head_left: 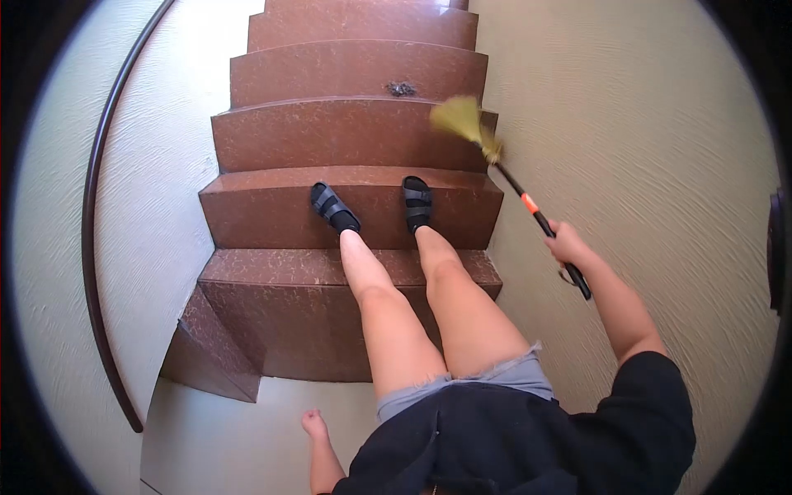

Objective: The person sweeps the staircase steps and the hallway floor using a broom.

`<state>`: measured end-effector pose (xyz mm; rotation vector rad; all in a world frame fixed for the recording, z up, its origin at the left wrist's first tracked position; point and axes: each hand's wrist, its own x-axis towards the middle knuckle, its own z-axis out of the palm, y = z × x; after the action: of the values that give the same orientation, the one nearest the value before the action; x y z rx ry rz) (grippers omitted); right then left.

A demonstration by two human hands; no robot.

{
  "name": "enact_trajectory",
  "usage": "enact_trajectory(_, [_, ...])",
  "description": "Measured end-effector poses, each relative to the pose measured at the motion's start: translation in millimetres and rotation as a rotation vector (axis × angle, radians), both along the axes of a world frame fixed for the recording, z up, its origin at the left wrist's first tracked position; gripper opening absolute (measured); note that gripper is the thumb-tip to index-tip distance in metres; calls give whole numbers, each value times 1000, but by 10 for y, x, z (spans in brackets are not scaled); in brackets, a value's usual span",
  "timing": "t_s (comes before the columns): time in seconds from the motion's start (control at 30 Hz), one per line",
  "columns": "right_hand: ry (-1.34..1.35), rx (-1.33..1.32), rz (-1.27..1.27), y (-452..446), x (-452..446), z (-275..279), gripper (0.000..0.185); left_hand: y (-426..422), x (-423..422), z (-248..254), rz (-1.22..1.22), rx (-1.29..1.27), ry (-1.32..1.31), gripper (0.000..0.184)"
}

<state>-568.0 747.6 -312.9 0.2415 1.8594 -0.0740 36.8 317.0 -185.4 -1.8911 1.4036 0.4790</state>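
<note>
My right hand [569, 245] is wrapped round the black handle of a small broom [513, 183], which has an orange band partway along. Its yellowish bristles, slightly blurred, spread in front of the right end of a stair step, close to the wall. To the left of and a little beyond the bristles, a small heap of dark grey dust [402, 88] lies on a step. Low over the pale floor, my left hand [313, 423] hangs beside my body with its fingers curled closed; nothing shows in it.
Reddish-brown stairs [289, 210] rise ahead, and my sandalled feet [336, 206] stand on one of the lower steps. A dark handrail [93, 190] curves along the left wall. The textured right wall [610, 107] runs close beside the broom. A dark object [776, 252] sits at the far right.
</note>
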Motion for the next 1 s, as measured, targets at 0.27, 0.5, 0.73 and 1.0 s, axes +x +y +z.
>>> enact_trajectory(0.27, [-133,152,-54,72,-352,-1065,35,350,-913,-399,-150,133,461,25])
enact_trajectory(0.5, [-52,80,-276,148,-21,-180,26,465,-966,-327,-45,129,372,25])
enact_trajectory(0.73, [-72,145,46,-198,-919,-1097,28,301,-1546,-377,-75,54,561,22])
enact_trajectory(1.0, [100,-100,66,-722,-104,170,22,352,-993,-536,-40,62,465,21])
